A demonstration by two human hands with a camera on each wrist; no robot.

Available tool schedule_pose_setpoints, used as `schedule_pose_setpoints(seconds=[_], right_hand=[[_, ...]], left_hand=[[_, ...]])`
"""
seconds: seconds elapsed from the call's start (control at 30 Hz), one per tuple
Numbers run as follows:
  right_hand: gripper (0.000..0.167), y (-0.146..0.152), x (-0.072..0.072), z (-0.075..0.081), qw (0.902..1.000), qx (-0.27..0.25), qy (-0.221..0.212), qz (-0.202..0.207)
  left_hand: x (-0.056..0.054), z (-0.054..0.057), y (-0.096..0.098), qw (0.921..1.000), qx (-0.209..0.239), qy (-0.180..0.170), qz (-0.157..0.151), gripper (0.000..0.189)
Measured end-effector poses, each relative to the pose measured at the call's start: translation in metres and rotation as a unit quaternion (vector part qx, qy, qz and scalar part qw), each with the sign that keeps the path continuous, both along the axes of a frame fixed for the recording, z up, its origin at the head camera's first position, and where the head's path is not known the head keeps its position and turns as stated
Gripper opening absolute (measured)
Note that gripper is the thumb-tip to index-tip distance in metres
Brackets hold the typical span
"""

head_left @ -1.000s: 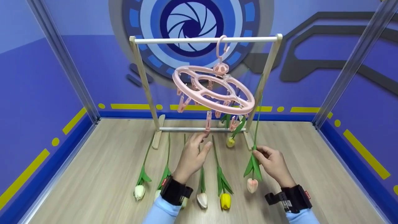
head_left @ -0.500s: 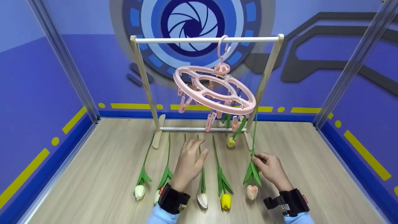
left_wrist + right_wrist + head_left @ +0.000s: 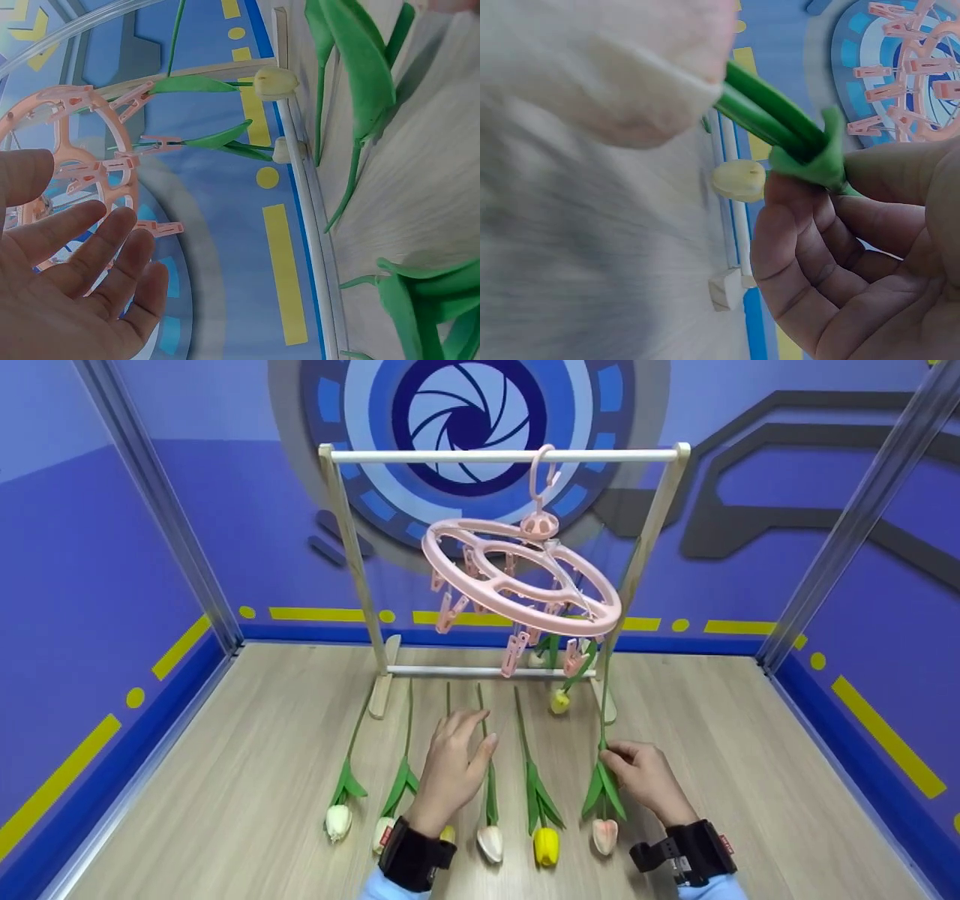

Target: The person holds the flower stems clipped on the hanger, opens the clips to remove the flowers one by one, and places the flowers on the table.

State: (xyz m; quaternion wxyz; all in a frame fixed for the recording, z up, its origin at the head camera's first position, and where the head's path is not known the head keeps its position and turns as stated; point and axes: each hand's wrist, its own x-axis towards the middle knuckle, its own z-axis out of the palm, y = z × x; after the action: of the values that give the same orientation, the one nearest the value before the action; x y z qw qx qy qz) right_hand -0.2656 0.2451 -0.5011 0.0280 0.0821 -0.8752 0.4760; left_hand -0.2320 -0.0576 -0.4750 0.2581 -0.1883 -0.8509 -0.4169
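**Peach tulip (image 3: 604, 837) dangles head-down near a lopsided hanger (image 3: 525, 619)**

At far left, a cream tulip (image 3: 338, 822) lies on the table, a second pale tulip (image 3: 383, 834) beside it. The left hand (image 3: 453, 780) hovers next, slack and holding nothing; its wrist strap (image 3: 417, 855) overhangs a partly hidden yellow bloom (image 3: 448, 834), and a low sweep could drag that out of line. A whitish tulip (image 3: 490, 844) and a bright yellow tulip (image 3: 546, 846) follow.

Above, the hanger tilts down to the right, where a clipped yellow bud (image 3: 560, 701) hangs; a bump there could swing it, perhaps shaking the bud loose.

On the right, the right hand (image 3: 649, 780) pinches the peach tulip at its leaf joint. I can't tell whether the bloom touches the table. Such a small hold may let it twist, and its long stem, rising by the rack's right post (image 3: 660, 510), could snag the hanger's rim.
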Motion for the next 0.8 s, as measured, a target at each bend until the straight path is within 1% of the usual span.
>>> schedule_pose_setpoints(seconds=[0.13, 0.33, 0.53, 0.8], right_hand=[[0.023, -0.002, 0.000, -0.006, 0.9999, 0.013, -0.001, -0.008], [0.019, -0.005, -0.001, -0.014, 0.9997, 0.022, -0.006, 0.001], [0.018, -0.009, 0.000, -0.022, 0.9994, 0.034, -0.001, -0.002], [0.017, -0.014, -0.001, -0.025, 0.9985, 0.055, 0.006, 0.001]], left_hand=[[0.002, -0.003, 0.000, 1.0000, -0.006, -0.001, 0.005, 0.037], [0.002, -0.007, -0.001, 0.9998, -0.016, 0.007, 0.011, 0.036], [0.003, -0.006, 0.000, 0.9997, -0.022, 0.002, 0.013, 0.036], [0.003, -0.008, 0.005, 0.9989, -0.044, 0.003, 0.016, 0.035]])
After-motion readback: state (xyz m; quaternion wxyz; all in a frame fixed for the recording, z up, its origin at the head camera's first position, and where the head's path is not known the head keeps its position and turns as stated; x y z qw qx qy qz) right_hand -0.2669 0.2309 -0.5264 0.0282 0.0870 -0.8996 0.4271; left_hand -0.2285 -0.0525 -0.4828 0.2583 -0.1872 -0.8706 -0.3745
